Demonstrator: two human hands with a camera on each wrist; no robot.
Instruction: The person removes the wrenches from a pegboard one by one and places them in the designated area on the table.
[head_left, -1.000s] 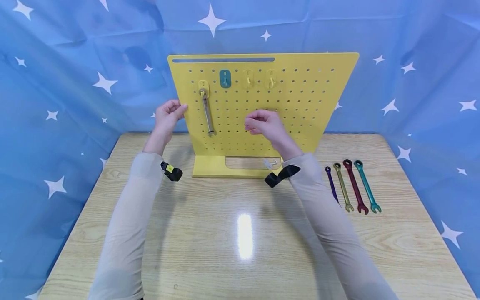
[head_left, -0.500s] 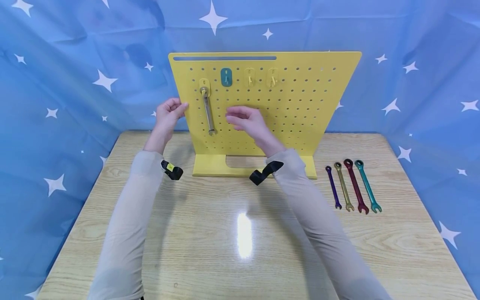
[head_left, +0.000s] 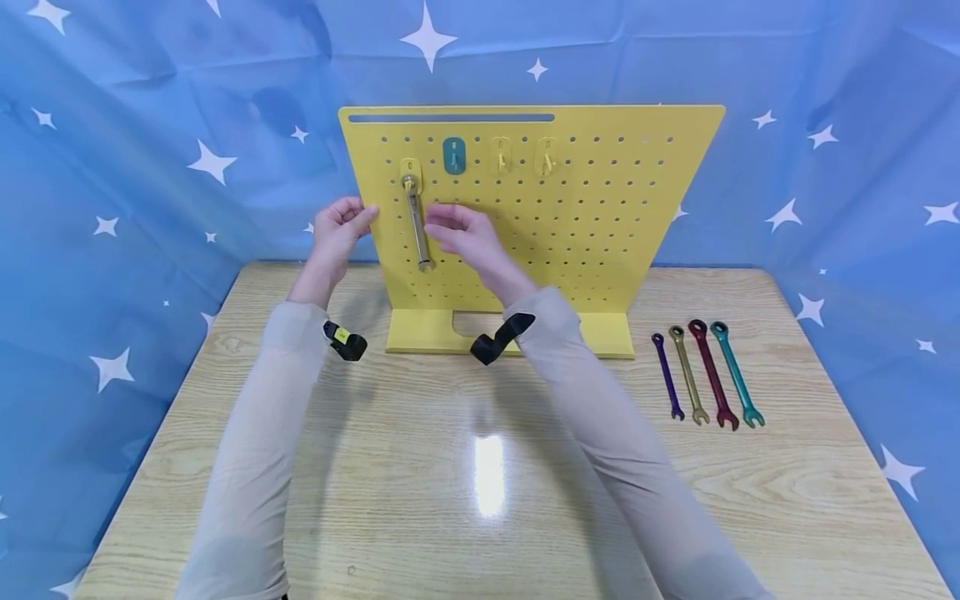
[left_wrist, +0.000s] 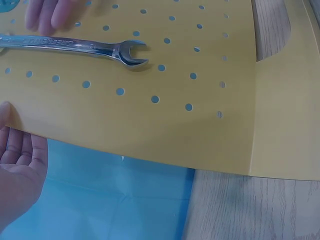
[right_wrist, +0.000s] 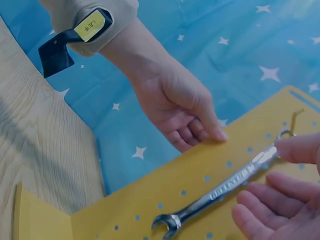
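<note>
**Silver wrench hanging on pegboard, both hands at the board**

While the silver wrench hangs from a yellow hook near the upper left of the yellow pegboard, its ring end sits on the hook and its open-jaw end points down toward the board's base. The pegboard stands upright on the far middle of the wooden table.

The left hand is at the left edge of the pegboard. The right wrist view shows its thumb lying on the board's front face and its fingers curled behind the edge, so it grips the board.

The right hand is just right of the wrench shaft, fingers relaxed and spread, palm partly open, holding nothing. In the right wrist view one fingertip lies at the shaft's upper part near the hook; whether it actually touches the metal cannot be told.

Further along the top row of the board are a teal hook and two more yellow hooks, all bare.

On the table to the right of the board lie four coloured wrenches side by side: purple wrench, gold wrench, red wrench and teal wrench, ring ends far, open ends near. A blue starred cloth backs the scene.
</note>
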